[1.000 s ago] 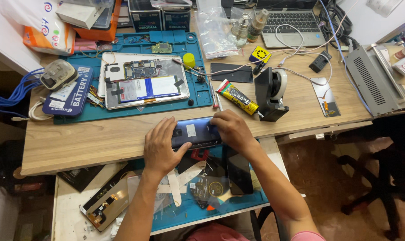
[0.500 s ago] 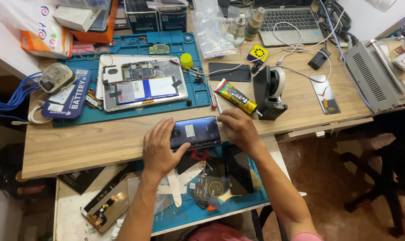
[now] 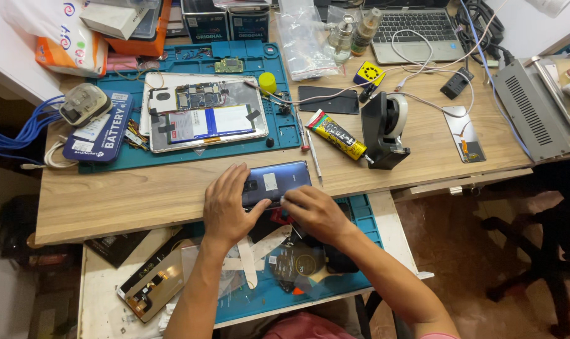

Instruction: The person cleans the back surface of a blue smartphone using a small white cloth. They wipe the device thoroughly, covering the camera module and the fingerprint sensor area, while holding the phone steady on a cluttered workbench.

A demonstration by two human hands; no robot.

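Both hands grip a dark-blue glossy rectangular phone (image 3: 276,182) at the wooden tabletop's (image 3: 140,201) six-o'clock edge; left hand (image 3: 227,204) clasps its end, while right hand (image 3: 315,213) has slid down to pinch its lower edge.

Both forearms bare, reaching up from the lower edge and converging. Left hand (image 3: 227,204) palm down, fingers (image 3: 242,176) spread and pressing flat. Right hand (image 3: 313,210) curled, knuckles up, fingertips pinched toward the left thumb, wrist bent inward.

Both hands press a dark blue phone (image 3: 277,182) at the counter (image 3: 140,201) edge: left hand (image 3: 227,207), right hand (image 3: 316,213).
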